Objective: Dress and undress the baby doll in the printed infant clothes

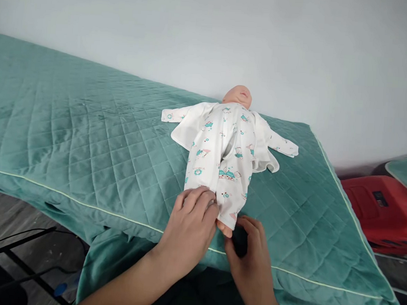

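Observation:
A baby doll (237,95) lies on its back, head toward the wall. White printed trousers (235,173) cover its legs and reach high over its chest. Beneath them a white printed jacket (187,128) lies spread, sleeves stretched to both sides. My left hand (191,228) is closed over the lower end of the trouser leg on the left, hiding that foot. At the other hem, my right hand (253,260) is curled, fingertips at the cuff and thumb by the doll's bare foot (224,229). A dark gap shows between its thumb and fingers.
The doll lies on a green quilted cover (86,130) with pale piping along its edge. A pale wall (197,36) rises behind. A red plastic case (380,211) stands to the right. Black metal legs (21,265) and cables are at lower left.

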A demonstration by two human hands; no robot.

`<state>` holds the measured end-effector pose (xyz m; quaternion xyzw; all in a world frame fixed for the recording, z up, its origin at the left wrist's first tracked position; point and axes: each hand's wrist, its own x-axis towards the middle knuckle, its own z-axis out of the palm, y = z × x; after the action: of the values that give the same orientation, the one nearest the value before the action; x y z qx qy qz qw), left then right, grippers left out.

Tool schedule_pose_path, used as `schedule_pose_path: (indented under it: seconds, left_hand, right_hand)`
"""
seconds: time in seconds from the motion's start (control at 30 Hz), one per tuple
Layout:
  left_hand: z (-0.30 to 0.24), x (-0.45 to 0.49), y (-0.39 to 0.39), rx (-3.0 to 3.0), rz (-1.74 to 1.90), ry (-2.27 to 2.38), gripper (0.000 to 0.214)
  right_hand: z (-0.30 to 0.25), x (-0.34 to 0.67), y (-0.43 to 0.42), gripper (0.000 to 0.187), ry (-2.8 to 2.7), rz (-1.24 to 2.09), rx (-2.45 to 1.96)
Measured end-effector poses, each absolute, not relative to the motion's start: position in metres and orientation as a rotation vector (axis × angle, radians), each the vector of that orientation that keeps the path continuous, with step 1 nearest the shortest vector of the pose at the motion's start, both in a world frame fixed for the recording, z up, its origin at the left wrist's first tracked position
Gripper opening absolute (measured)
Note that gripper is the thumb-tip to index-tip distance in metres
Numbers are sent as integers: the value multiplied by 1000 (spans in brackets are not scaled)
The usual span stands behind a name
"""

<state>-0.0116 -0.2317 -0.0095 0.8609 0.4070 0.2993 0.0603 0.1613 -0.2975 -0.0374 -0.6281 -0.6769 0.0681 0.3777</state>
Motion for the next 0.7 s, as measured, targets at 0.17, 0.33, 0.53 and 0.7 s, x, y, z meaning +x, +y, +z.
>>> schedule_pose_path:
  seconds: [0.17,0.33,0.53,0.7]
  left_hand:
    - [-12,-14,-231,2578,950,1221,19]
    - [-12,-18,-235,2436,1049,1156,15]
    - [-20,-23,-248,2439,1135,1058,15]
    - [-31,-44,-246,2390,1296,953,15]
  right_hand:
    - [-39,154,-287,20,-1712,170,-1620]
    - [-25,162,-292,22,-1684,252,-1447]
    - [-11,175,-308,28,-1827,196,-1269]
    - [-14,188,-307,25,-1849,315,-1222]
